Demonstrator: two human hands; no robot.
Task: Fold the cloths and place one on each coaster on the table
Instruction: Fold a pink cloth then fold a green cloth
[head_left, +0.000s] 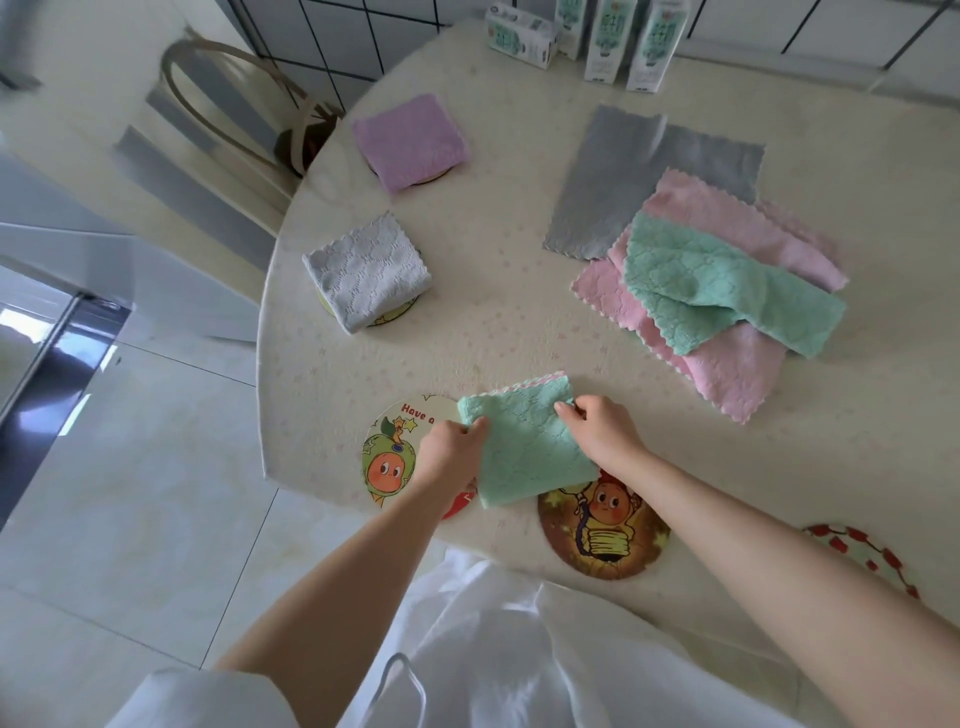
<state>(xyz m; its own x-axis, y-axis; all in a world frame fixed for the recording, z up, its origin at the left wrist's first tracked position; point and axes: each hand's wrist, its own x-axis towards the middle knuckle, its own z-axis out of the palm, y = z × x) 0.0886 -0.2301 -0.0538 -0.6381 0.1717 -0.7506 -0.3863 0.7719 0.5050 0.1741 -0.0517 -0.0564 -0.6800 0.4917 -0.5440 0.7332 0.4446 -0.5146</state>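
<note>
Both hands grip one folded mint-green fleecy cloth (524, 447) at the near edge of the table: the left hand (451, 451) pinches its left border between thumb and fingers, and the right hand (602, 431) pinches the right border near the far corner. A pink scalloped edge shows along the cloth's far side.

Under and around the hands spreads the round table with a cream, faintly flowered cover (493, 322). Well beyond the right hand lies the pile of unfolded cloths: a flat grey cloth (623, 176) farthest out, a crumpled pink scalloped cloth (737, 364) overlapping it, and a second mint-green cloth (717, 291) draped across the pink one. Beyond the left hand, a folded pale grey cloth (366, 270) sits on a round coaster whose yellow-green rim just shows, and farther still a folded lilac cloth (410, 140) covers another coaster almost wholly.

Just beneath the left hand lies a bare round cartoon-fruit coaster (389, 457), partly overlapped by the held cloth. Beneath the right wrist lies a dark orange cartoon coaster (608, 535), its far rim touched by the cloth's corner. Outside the right forearm, a coaster with red marks on its rim (862, 556) shows in part. Far past both hands stand white-and-green cartons (608, 41).
</note>
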